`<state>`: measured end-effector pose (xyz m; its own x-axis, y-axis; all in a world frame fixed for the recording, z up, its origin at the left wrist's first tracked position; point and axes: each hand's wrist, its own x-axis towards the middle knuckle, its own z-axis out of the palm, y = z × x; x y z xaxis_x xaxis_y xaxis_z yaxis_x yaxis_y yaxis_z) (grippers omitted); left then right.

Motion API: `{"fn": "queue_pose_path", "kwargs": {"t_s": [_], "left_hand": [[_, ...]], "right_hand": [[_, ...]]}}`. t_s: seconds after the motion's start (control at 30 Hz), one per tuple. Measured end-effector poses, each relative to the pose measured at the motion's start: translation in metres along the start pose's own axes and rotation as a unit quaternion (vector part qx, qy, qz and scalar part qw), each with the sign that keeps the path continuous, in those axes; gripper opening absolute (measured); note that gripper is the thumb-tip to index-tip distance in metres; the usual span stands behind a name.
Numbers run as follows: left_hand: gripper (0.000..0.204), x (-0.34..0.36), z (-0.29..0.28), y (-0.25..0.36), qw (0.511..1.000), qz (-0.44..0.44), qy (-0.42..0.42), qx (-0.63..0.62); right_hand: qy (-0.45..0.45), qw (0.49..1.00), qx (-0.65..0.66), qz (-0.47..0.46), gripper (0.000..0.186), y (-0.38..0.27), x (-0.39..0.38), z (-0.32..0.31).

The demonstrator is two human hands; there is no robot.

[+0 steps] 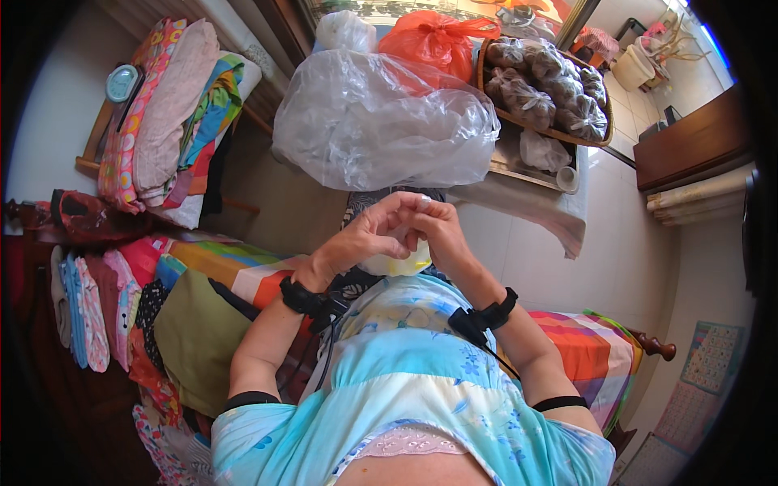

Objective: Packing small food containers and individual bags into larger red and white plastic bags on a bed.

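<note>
My left hand (374, 233) and my right hand (440, 232) meet in front of my lap, their fingertips pinched together. A small white bit (425, 198) shows at the fingertips; what else they grip is hidden by the fingers. Just under the hands is a whitish, thin-looking bag with yellow on it (401, 265). Whether the fingers hold this bag's top or it only rests on my lap, I cannot tell. Beyond the hands, a large clear plastic bag (381, 121) lies crumpled over the table's near edge.
A wicker tray (484, 69) of several knotted bags with dark contents stands at the table's right. Below it are a wooden drawer-like box (510, 162) and a tied red bag (429, 44). Folded clothes (174, 113) are piled at left; a checked cloth (579, 344) covers my seat.
</note>
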<state>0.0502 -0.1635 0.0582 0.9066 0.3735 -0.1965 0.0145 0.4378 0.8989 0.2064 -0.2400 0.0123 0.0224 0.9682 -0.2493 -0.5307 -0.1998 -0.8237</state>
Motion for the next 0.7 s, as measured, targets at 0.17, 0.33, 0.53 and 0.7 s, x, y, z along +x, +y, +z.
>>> {"fn": "queue_pose_path", "kwargs": {"t_s": [0.17,0.33,0.53,0.7], "left_hand": [[0.058,0.0,-0.001,0.0,0.998,0.034,0.05,-0.005],[0.043,-0.002,-0.026,-0.013,0.991,-0.005,0.118,-0.065],[0.03,0.0,-0.038,-0.027,0.98,-0.015,0.155,-0.123],[0.024,0.002,-0.037,-0.03,0.977,-0.022,0.181,-0.114]], "right_hand": [[0.027,0.996,0.084,-0.004,0.011,-0.01,0.001,0.001],[-0.022,0.985,-0.125,-0.119,0.01,-0.011,-0.005,-0.005],[-0.004,0.657,-0.657,-0.37,0.024,-0.002,-0.004,-0.006],[0.018,0.606,-0.691,-0.394,0.036,0.001,-0.002,0.0]]}}
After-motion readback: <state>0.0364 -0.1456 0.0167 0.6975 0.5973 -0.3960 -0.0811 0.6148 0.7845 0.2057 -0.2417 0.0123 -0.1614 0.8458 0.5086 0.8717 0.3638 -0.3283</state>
